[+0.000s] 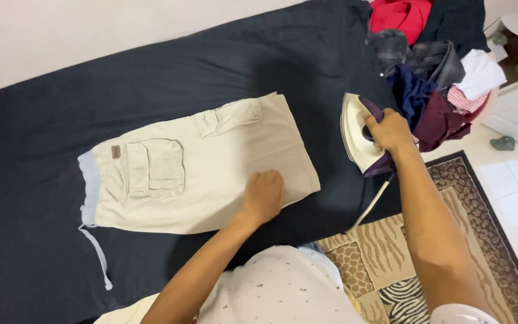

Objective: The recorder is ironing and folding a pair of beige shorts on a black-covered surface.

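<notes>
Shorts [205, 174], beige and folded flat on the dark cloth [61, 120], are being pressed down near their hem by the spread left hand [263, 197], while beside that hem an iron [360, 133] is being gripped by the closed right hand [391, 129], judged ready to be guided onto the fabric.

Beige cargo shorts [211, 171] folded flat on dark cloth, pockets up, pale drawstring trailing left. White-and-purple iron [358, 133] tilted upright just right of shorts.

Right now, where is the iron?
The iron is in the right hand, standing on the dark cloth just right of the beige shorts, beside the clothes pile.
</notes>
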